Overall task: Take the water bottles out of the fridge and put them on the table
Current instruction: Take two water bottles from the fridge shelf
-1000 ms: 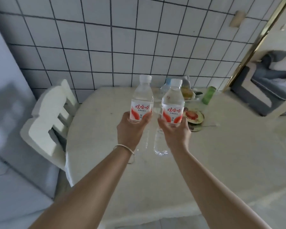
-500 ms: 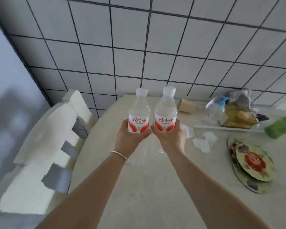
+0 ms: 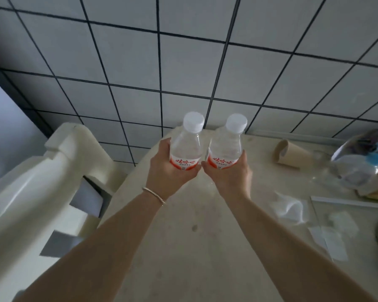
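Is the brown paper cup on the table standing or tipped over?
Tipped over: the brown paper cup lies on its side, its mouth facing left.

Your 2 forearms are bare, no sleeves reaching them. On your left wrist you wear 1 thin, pale metal bangle (image 3: 153, 195), sitting loosely just below the hand.

i'm in a home kitchen or dining corner. the wall (image 3: 183, 62) ahead of me is white square tile with dark grout. a pale tabletop (image 3: 194, 247) sits against it, with a white chair (image 3: 52, 182) pulled up at its left. a tipped paper cup (image 3: 289, 154), crumpled tissue (image 3: 289, 209) and plastic bags (image 3: 362, 166) clutter its right side.
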{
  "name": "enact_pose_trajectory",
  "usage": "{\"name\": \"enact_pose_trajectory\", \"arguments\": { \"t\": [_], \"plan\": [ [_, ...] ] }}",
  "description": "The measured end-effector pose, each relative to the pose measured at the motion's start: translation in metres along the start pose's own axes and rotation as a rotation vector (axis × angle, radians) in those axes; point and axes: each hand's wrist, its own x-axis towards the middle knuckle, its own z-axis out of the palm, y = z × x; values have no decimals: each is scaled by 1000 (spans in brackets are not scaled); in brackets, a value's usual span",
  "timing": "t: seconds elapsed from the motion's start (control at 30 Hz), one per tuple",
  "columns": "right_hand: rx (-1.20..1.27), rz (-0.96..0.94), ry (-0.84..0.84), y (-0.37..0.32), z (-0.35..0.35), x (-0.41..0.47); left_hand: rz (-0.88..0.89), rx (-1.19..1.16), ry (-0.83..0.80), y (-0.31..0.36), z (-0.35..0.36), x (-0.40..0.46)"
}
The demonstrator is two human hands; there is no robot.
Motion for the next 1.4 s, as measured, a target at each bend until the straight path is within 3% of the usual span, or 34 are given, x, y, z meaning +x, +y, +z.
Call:
{"name": "enact_pose_trajectory", "arguments": {
  "t": [0.33,0.53,0.63,0.7,0.83,1.4],
  "plan": [
    [-62,-51,1,2,17,9,10,6,14,-18,7,16],
    [-123,-48,-176,-1,0,2,-47,58,-93,4,-6,5],
    [-209,-38,-209,-4,-20,-20,-56,151,-68,20,-24,-21],
    [-220,-54,-209,-8,-41,-44,-86,306,-35,31,-37,-45],
    [-195,-106,-182,-17,-90,-106,-81,382,-23,65,-62,-105],
    [-209,-223,-111,29,-272,-420,51,291,35,176,-140,-450]
  ]
}}
